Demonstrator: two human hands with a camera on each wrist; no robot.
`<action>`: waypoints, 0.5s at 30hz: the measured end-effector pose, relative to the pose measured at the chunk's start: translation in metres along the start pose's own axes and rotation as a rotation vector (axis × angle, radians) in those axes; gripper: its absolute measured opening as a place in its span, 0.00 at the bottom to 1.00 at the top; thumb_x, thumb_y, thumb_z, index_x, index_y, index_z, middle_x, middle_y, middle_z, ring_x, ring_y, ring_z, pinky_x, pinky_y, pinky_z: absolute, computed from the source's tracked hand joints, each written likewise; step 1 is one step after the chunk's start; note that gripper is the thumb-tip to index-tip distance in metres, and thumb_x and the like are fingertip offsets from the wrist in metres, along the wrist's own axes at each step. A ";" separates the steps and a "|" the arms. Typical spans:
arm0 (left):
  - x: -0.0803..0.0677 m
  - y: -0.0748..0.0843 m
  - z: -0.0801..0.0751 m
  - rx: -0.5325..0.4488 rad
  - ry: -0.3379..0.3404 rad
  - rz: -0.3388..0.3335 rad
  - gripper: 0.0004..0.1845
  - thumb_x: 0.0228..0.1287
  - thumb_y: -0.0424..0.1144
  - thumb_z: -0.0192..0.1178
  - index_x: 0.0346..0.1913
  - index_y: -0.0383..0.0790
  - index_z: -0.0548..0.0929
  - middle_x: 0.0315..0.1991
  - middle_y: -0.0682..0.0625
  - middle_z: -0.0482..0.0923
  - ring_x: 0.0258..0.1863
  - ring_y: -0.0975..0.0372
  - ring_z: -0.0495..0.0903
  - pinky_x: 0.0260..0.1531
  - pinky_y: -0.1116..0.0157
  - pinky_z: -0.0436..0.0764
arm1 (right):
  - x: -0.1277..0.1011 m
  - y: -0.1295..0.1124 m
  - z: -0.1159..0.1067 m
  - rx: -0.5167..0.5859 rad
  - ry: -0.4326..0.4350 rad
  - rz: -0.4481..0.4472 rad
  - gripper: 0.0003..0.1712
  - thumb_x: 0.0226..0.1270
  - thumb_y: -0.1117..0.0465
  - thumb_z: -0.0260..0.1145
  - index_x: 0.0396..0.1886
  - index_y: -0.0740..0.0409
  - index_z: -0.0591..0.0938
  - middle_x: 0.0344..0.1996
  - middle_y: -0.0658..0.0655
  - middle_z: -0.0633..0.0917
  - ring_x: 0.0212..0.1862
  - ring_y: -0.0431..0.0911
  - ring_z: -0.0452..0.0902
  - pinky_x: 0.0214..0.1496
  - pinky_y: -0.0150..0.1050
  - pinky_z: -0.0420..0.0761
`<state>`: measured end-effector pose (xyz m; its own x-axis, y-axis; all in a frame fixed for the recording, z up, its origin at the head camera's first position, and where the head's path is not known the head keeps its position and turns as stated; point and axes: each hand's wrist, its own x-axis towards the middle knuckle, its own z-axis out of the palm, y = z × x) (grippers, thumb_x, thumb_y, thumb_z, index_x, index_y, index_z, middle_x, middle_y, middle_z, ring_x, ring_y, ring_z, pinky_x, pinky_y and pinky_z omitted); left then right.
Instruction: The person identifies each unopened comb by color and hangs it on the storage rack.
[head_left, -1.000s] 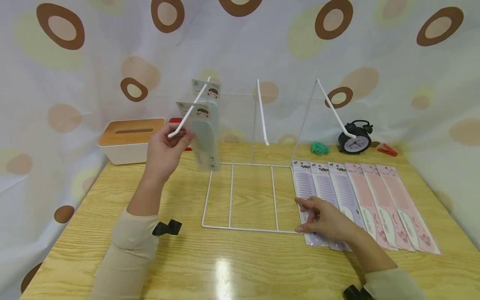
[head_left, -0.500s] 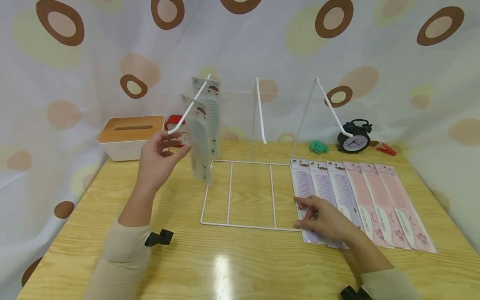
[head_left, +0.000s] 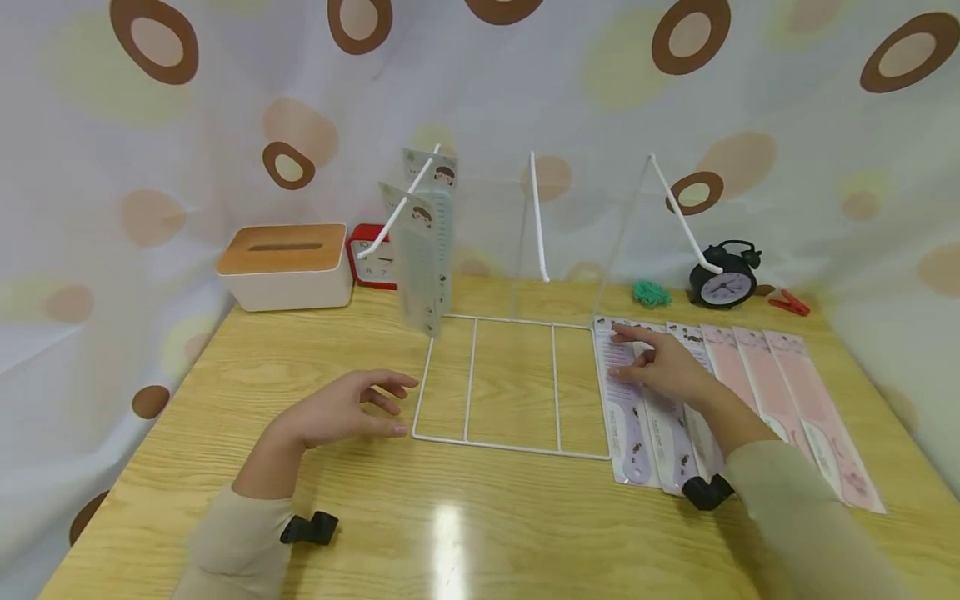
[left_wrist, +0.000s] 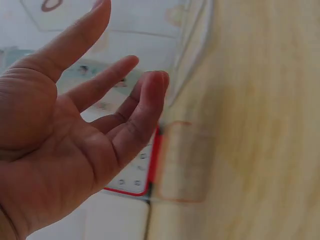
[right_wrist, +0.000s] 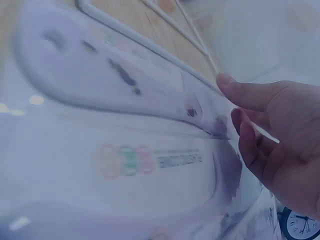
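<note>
Resting low over the tabletop (head_left: 225,367), the left hand (head_left: 341,410) sits just beside the front left corner of the white wire rack (head_left: 510,385), its fingers (left_wrist: 142,107) loosely spread and relaxed, holding nothing. The right hand (head_left: 660,368) lies on the row of packaged combs, its fingers fairly straight and touching the upper part of the leftmost purple comb packet (head_left: 626,408); they curl around nothing. That packet lies flat on the tabletop, right against the right edge of the rack's base, with two more purple packets (head_left: 675,442) and three pink packets (head_left: 795,392) side by side to its right. Two green comb packets (head_left: 423,250) hang from the rack's left peg (head_left: 397,214); the middle and right pegs are bare. Behind the rack stand a tissue box with a wooden lid (head_left: 285,265), a red clock (head_left: 371,258), a black alarm clock (head_left: 722,279), a small green bundle (head_left: 651,293) and a red clip (head_left: 789,303), all well apart from both hands.
</note>
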<state>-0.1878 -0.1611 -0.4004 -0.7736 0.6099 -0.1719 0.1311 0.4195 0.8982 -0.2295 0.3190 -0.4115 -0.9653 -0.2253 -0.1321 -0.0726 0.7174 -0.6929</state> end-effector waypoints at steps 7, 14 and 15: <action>0.014 -0.019 0.013 -0.021 -0.032 0.005 0.34 0.62 0.39 0.70 0.70 0.33 0.71 0.59 0.37 0.75 0.52 0.54 0.81 0.46 0.69 0.81 | 0.027 0.012 -0.011 -0.239 -0.057 0.012 0.59 0.53 0.44 0.79 0.79 0.55 0.59 0.70 0.66 0.69 0.39 0.53 0.78 0.43 0.45 0.79; 0.025 -0.031 0.023 -0.066 0.087 0.010 0.30 0.57 0.37 0.74 0.63 0.32 0.79 0.47 0.40 0.81 0.41 0.59 0.83 0.43 0.70 0.81 | 0.040 0.012 -0.018 -0.380 -0.072 -0.006 0.68 0.41 0.32 0.80 0.78 0.59 0.61 0.75 0.74 0.57 0.74 0.74 0.52 0.71 0.69 0.56; 0.026 -0.032 0.023 -0.068 0.104 0.005 0.29 0.56 0.36 0.74 0.61 0.32 0.79 0.45 0.41 0.81 0.40 0.60 0.83 0.42 0.70 0.81 | 0.041 0.011 -0.019 -0.384 -0.068 -0.006 0.69 0.40 0.32 0.80 0.77 0.58 0.61 0.75 0.74 0.57 0.73 0.74 0.53 0.71 0.69 0.57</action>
<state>-0.1975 -0.1428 -0.4431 -0.8339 0.5370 -0.1276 0.0953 0.3678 0.9250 -0.2745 0.3305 -0.4110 -0.9467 -0.2644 -0.1839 -0.1797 0.9076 -0.3795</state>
